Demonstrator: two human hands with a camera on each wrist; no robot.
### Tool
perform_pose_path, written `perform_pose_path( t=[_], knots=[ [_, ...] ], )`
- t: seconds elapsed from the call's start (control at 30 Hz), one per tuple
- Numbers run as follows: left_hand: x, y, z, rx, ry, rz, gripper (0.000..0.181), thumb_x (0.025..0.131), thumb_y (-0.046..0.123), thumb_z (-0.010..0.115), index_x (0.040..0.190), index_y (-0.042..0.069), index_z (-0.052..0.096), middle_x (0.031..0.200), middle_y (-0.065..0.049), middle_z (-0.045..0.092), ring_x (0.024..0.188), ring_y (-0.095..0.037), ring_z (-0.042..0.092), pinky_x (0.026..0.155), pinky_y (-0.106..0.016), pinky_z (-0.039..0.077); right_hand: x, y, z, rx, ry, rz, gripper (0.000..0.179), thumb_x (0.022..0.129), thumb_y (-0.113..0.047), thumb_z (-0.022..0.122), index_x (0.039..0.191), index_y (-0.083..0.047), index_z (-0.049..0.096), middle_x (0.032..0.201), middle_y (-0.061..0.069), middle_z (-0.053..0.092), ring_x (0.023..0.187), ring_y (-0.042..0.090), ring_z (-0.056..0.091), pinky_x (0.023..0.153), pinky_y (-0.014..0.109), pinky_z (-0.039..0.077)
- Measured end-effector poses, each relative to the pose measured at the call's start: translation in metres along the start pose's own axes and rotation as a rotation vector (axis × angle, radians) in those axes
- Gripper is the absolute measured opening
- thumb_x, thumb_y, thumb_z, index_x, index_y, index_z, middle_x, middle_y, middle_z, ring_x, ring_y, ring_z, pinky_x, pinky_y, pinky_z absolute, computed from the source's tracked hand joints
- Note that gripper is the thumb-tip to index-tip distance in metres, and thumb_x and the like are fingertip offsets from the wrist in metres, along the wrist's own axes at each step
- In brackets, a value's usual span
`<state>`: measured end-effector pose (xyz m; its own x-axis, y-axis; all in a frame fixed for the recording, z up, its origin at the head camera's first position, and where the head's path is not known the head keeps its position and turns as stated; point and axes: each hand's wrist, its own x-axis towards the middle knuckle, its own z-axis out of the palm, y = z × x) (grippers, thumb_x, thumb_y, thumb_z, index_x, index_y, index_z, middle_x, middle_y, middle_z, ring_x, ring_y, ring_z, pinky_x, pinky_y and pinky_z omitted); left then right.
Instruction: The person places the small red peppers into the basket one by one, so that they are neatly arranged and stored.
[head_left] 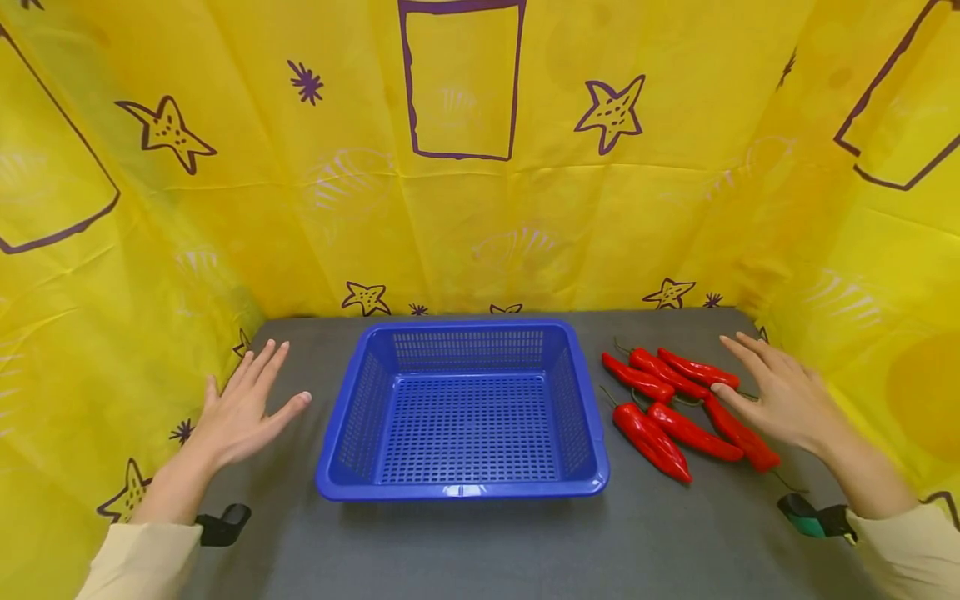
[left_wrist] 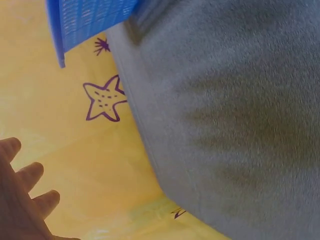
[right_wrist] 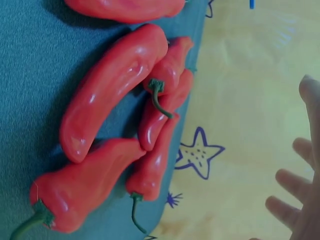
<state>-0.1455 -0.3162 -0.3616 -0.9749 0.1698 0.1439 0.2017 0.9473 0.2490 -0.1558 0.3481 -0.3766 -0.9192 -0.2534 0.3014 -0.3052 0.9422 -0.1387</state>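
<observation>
A blue perforated plastic basket [head_left: 463, 492] stands on the grey table, with nothing inside it. To its right lie several long red peppers [head_left: 651, 442] with green stems, some overlapping. My left hand [head_left: 243, 408] hovers left of the basket, fingers spread and holding nothing; its shadow falls on the table in the left wrist view. Over the right edge of the pepper group, my right hand [head_left: 787, 400] is held with straight fingers and nothing in it. The right wrist view shows a curved pepper [right_wrist: 112, 90] close up, and the fingers [right_wrist: 292, 185] apart from it.
A yellow cloth [head_left: 465, 225] with purple stars and outlines hangs behind the table and along both sides. The grey table surface [head_left: 465, 550] extends in front of the basket. Dark wrist straps [head_left: 223, 527] show at both sleeves.
</observation>
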Motion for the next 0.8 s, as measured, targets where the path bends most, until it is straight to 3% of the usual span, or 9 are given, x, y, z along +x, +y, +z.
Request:
perform_pose_path(
  t=[0.2, 0.43, 0.67, 0.8],
  knots=[
    [0.001, 0.001, 0.005, -0.076, 0.033, -0.011, 0.08, 0.089, 0.049, 0.05, 0.149, 0.023, 0.004, 0.154, -0.012, 0.006, 0.139, -0.041, 0.005, 0.096, -0.075, -0.001, -0.001, -0.004, 0.001, 0.052, 0.021, -0.004, 0.075, 0.079, -0.036, 0.069, 0.142, -0.014, 0.034, 0.135, 0.025, 0.041, 0.111, 0.048, 0.044, 0.078, 0.065, 0.038],
    [0.0, 0.0, 0.016, -0.151, 0.095, 0.001, 0.083, 0.087, 0.044, 0.058, 0.149, 0.019, 0.009, 0.153, -0.016, 0.013, 0.134, -0.048, 0.017, 0.095, -0.073, 0.016, -0.004, -0.011, 0.006, 0.097, 0.019, 0.027, 0.074, 0.081, -0.036, 0.067, 0.143, -0.013, 0.033, 0.132, 0.026, 0.043, 0.11, 0.047, 0.044, 0.078, 0.067, 0.038],
    [0.0, -0.002, 0.027, -0.242, 0.127, -0.016, 0.084, 0.087, 0.039, 0.059, 0.149, 0.022, 0.006, 0.153, -0.015, 0.013, 0.133, -0.046, 0.019, 0.091, -0.074, 0.018, -0.013, -0.018, 0.012, 0.128, 0.03, 0.059, 0.07, 0.082, -0.034, 0.067, 0.14, -0.012, 0.036, 0.126, 0.026, 0.046, 0.106, 0.046, 0.044, 0.074, 0.067, 0.039],
    [0.0, -0.001, 0.03, -0.292, 0.144, -0.037, 0.083, 0.087, 0.037, 0.06, 0.149, 0.023, 0.006, 0.151, -0.021, 0.015, 0.132, -0.048, 0.02, 0.094, -0.072, 0.02, -0.016, -0.022, 0.016, 0.147, 0.062, 0.059, 0.069, 0.081, -0.033, 0.069, 0.139, -0.012, 0.038, 0.123, 0.026, 0.048, 0.103, 0.045, 0.045, 0.072, 0.064, 0.04]
  ],
)
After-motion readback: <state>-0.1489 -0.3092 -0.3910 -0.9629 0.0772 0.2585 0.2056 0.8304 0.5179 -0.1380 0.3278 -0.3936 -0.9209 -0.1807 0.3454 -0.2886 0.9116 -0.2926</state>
